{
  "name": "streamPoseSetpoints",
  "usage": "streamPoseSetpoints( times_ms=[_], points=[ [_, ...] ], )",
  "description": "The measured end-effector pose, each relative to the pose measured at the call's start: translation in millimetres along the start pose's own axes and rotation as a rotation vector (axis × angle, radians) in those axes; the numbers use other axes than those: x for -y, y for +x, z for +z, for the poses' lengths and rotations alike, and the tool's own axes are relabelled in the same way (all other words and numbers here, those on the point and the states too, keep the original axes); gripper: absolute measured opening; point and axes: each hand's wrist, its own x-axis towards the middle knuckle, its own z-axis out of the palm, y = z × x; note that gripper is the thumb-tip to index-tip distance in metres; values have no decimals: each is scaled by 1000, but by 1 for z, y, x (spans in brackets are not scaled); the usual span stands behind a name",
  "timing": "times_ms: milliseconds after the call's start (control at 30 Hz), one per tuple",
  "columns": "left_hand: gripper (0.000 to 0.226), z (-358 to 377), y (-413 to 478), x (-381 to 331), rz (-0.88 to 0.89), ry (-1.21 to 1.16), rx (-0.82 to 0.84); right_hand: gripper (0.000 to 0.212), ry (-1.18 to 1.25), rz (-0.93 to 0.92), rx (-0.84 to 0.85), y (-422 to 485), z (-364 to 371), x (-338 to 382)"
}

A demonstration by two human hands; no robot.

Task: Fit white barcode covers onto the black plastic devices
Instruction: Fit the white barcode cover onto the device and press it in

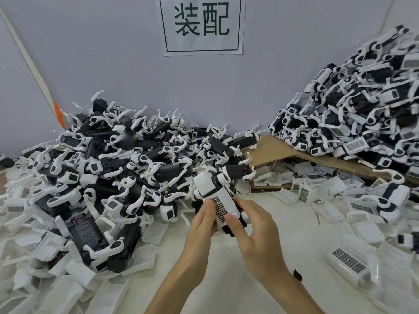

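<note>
- The left hand (203, 219) and right hand (254, 232) meet just below the middle of the view, over the pale table (226, 275).
- Between them is a black device (229, 230), tilted with its white-armed head toward eleven o'clock.
- A white barcode cover (223, 206) lies along the top of this device, its grid label facing up.
- The left hand grips the device from nine o'clock, its fingers lying up along the cover's left edge.
- The right hand grips from four o'clock: its thumb presses on the cover's lower end and its fingers curl round the device's right side.
- At nine o'clock of the hands a heap of uncovered devices (113, 166) rises against the wall.
- At two o'clock a taller heap of covered devices (362, 109) rests on a cardboard sheet (278, 148).
- Loose covers (347, 261) lie scattered from three to five o'clock, and more at seven o'clock.
- At twelve o'clock a paper sign (201, 23) with green characters hangs on the wall.
</note>
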Motion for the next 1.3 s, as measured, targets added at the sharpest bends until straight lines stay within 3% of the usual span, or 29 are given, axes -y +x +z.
streamPoseSetpoints(
  times_ms=[167, 300, 367, 467, 600, 667, 900, 1067, 1300],
  points=[
    [33, -3, 1, 0, 135, 75, 29, 31, 19, 13, 95, 4, -4, -2],
    [24, -2, 3, 4, 268, 275, -26, 70, 157, 3, 0, 5, -15, -5],
    [26, -1, 2, 7, 313, 417, -14, 76, 148, -48, 51, 10, -24, -5],
    [21, -1, 2, 9, 386, 705, -51, 66, 61, -89, 113, 14, -33, -9],
    [20, -9, 5, 8, 463, 947, -91, 67, 16, -46, 150, 15, -36, -15],
    [19, -11, 5, 9, 500, 1001, -117, 57, -6, -54, 133, 16, -36, -17],
    [20, -13, 3, 7, 487, 1000, -58, 42, 37, -51, 108, 16, -35, -17],
    [32, -7, -2, 0, 435, 779, -52, 21, 203, 142, 147, 19, -42, -17],
    [44, 0, -9, -4, 317, 548, 54, 31, 225, 153, 222, 20, -54, -12]
  ],
)
